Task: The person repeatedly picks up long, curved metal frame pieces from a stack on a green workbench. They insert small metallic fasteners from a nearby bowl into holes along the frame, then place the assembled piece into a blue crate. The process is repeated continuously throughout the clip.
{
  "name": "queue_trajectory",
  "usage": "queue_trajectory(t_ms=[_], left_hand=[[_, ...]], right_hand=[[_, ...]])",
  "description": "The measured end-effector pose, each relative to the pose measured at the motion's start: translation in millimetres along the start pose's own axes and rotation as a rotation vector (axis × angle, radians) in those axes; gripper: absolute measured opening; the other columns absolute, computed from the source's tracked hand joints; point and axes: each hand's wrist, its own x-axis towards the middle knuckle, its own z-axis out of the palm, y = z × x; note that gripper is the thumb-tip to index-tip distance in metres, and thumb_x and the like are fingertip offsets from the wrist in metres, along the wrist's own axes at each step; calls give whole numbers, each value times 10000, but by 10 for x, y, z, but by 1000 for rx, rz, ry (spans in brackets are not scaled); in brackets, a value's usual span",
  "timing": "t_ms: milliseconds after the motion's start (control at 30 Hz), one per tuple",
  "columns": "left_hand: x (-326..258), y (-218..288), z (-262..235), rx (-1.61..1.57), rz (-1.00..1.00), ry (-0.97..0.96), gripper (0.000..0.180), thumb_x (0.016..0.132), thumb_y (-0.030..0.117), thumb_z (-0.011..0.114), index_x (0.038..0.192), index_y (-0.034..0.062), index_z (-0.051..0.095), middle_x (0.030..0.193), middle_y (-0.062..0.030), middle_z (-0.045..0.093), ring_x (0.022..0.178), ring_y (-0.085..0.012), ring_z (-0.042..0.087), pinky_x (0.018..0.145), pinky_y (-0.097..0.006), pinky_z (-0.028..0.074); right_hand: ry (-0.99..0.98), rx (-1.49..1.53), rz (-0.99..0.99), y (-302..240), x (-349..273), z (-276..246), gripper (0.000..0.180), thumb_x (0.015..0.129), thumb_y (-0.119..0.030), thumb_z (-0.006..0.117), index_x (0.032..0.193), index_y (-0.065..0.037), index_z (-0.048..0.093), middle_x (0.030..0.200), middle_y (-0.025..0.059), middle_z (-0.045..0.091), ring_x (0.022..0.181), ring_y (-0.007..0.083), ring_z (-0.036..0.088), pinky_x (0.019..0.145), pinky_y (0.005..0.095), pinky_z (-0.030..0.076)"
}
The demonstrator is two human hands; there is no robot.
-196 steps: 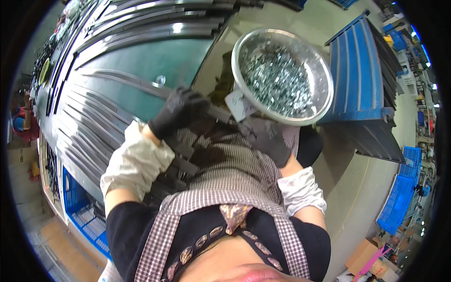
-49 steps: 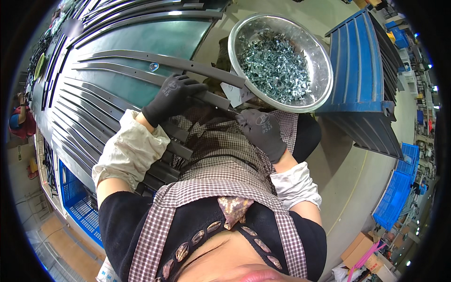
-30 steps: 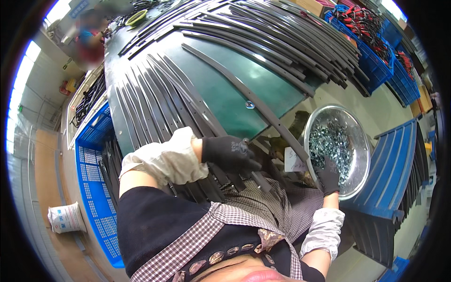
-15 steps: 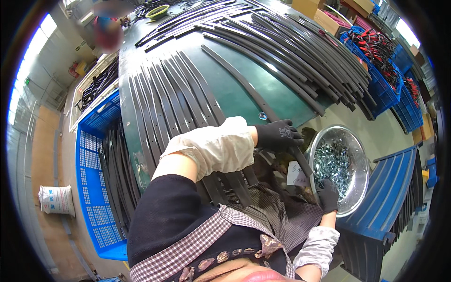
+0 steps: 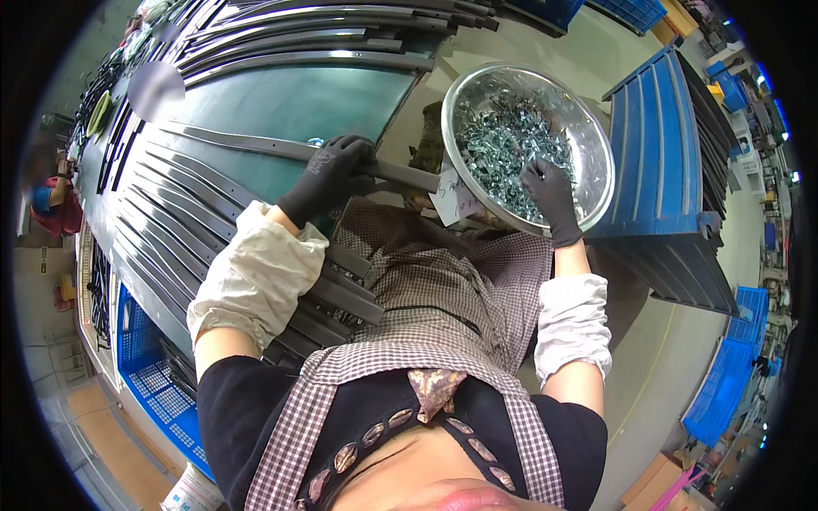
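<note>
My left hand (image 5: pixel 334 175), in a black glove, is closed around a long dark grey metal strip (image 5: pixel 243 140) near its right end. The strip lies across the table edge and points toward a round metal bowl (image 5: pixel 604 183). Small shiny metal clips (image 5: pixel 503 136) fill much of the bowl. Over these clips is my right hand (image 5: pixel 552 198), also black-gloved, with its fingers drawn together. What the fingertips hold, if anything, is too small to make out. A small bluish piece (image 5: pixel 315 142) shows at the strip, just beyond my left hand.
Several similar strips (image 5: pixel 183 221) lie side by side at the left of the green table (image 5: pixel 298 98), with more strips (image 5: pixel 341 55) at its far side. A white card (image 5: pixel 456 204) is by the bowl. Blue crates (image 5: pixel 652 145) stand right; another person (image 5: pixel 60 200) is far left.
The view has turned toward the bowl. My right hand is still in the bowl, its fingers now drawn together above the clips. My left hand keeps its hold on the strip.
</note>
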Motion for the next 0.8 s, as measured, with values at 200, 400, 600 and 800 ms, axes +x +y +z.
queue_trajectory(t_ms=[200, 400, 600, 800], left_hand=[[-45, -84, -4, 84, 128, -21, 200, 809, 138, 718, 969, 59, 627, 1037, -116, 664, 1029, -346, 621, 895, -425, 494], [37, -125, -7, 168, 157, -18, 137, 850, 134, 655, 981, 100, 639, 997, -90, 682, 1000, -335, 623, 893, -431, 478], [326, -264, 106, 119, 43, 62, 162, 873, 207, 650, 987, 94, 669, 1058, -117, 669, 1034, -367, 607, 917, -447, 468], [262, -163, 117, 157, 123, 92, 260, 830, 207, 714, 1060, 90, 685, 1076, -117, 669, 1045, -373, 609, 923, -453, 488]], right_hand=[[7, 286, -151, 80, -60, -73, 116, 899, -101, 596, 926, -25, 679, 746, 48, 664, 659, 120, 604, 620, 257, 467], [-96, 265, -198, 187, -56, -297, 201, 867, 56, 524, 1010, 8, 656, 883, 104, 679, 769, 182, 683, 712, 307, 545], [47, 299, -180, 34, -199, -168, 166, 977, -146, 578, 981, -17, 683, 744, 15, 619, 591, 87, 531, 559, 253, 446], [-61, 781, 52, -439, -670, -134, 203, 984, -205, 571, 931, -46, 686, 796, 15, 677, 514, 33, 445, 481, 192, 348]])
